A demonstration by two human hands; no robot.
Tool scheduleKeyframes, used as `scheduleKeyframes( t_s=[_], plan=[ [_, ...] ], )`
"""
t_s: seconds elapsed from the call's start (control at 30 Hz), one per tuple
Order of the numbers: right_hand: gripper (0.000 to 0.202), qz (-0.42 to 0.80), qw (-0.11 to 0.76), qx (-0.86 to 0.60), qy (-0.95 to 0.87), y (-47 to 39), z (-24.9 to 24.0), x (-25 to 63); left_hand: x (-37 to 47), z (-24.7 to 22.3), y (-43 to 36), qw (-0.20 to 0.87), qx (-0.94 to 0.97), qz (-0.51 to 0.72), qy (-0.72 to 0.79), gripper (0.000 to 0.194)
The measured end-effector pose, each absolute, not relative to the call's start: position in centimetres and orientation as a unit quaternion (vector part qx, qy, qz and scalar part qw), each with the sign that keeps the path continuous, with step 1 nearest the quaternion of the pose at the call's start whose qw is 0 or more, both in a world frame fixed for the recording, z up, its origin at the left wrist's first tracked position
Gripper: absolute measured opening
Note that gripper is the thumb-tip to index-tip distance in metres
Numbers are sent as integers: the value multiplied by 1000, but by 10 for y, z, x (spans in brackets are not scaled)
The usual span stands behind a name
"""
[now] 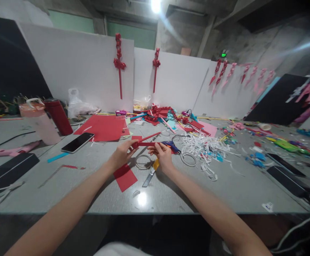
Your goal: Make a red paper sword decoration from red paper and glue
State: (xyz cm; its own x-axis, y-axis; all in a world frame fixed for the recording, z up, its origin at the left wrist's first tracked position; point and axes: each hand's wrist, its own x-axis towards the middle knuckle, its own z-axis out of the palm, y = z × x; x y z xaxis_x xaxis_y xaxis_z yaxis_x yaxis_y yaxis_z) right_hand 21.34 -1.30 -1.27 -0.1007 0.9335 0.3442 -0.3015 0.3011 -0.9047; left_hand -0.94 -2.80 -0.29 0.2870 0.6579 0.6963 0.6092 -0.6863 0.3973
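Between my hands a narrow red paper strip [146, 144] is stretched above the table. My left hand [123, 153] pinches its left end, where the red paper looks folded or looped. The right end sits between the thumb and fingers of my right hand [162, 156]. Below my right hand lies a utility knife [150, 177] with a yellow part and a bare blade. A red paper piece [125, 177] rests under my left hand. Next to it is a pale ring [143, 162]. A dark blue glue gun [172, 146] lies just beyond my right hand.
White paper shreds [205, 144] and a second ring [188, 159] lie to the right. At left are a phone [78, 142], a pink bottle [40, 122], a red flask [59, 116] and red sheets [103, 127]. Red paper chains [119, 64] hang on the white board behind.
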Motion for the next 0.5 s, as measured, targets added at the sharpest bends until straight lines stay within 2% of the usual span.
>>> scheduleKeyframes(
  t_s=[0.3,0.5],
  plan=[
    [39,536,547,-275,-580,-22,-9,208,-10,-7,-28,-2,834,400,380,37],
    [43,445,567,-318,-616,-18,-8,214,-3,-2,-31,45,826,426,367,40]
  ],
)
